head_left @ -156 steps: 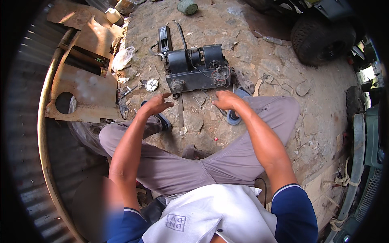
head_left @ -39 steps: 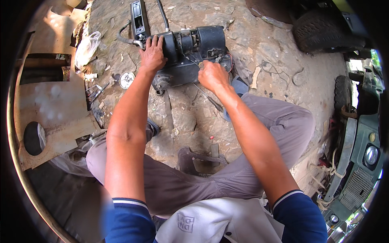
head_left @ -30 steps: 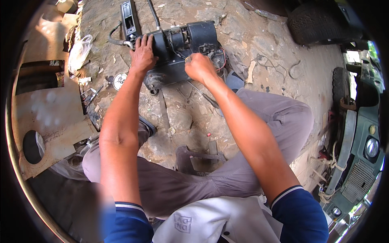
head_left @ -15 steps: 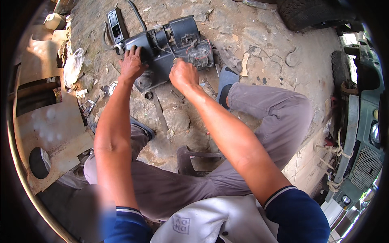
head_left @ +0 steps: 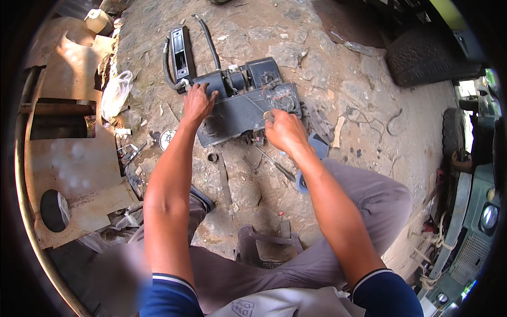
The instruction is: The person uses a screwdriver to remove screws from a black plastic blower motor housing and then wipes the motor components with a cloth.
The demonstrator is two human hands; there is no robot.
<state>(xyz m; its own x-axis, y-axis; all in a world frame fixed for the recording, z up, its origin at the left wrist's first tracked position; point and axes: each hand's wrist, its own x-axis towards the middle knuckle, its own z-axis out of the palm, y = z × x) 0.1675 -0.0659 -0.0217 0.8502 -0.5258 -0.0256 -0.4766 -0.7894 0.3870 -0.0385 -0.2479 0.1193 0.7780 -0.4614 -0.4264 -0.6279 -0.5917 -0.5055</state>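
A black box-shaped machine unit (head_left: 240,108) with wires and a hose lies on the stony ground in front of me. My left hand (head_left: 198,100) rests palm down on its left end, fingers spread over the casing. My right hand (head_left: 282,132) is curled at its right front corner, fingertips pinching something small by the wiring; what it pinches is too small to tell. A screwdriver (head_left: 275,165) lies on the ground just under my right wrist. My legs in grey trousers are spread to either side.
A long black part (head_left: 179,50) and a black hose (head_left: 208,42) lie behind the unit. A round gauge (head_left: 167,138) and small tools lie at left beside rusty metal sheets (head_left: 74,174). A tyre (head_left: 422,53) and a vehicle front (head_left: 475,222) stand at right.
I leaned forward from sitting back with my hands near my knees; both hands now reach the black unit. Over the last second the unit tilted and both hands stayed on it.
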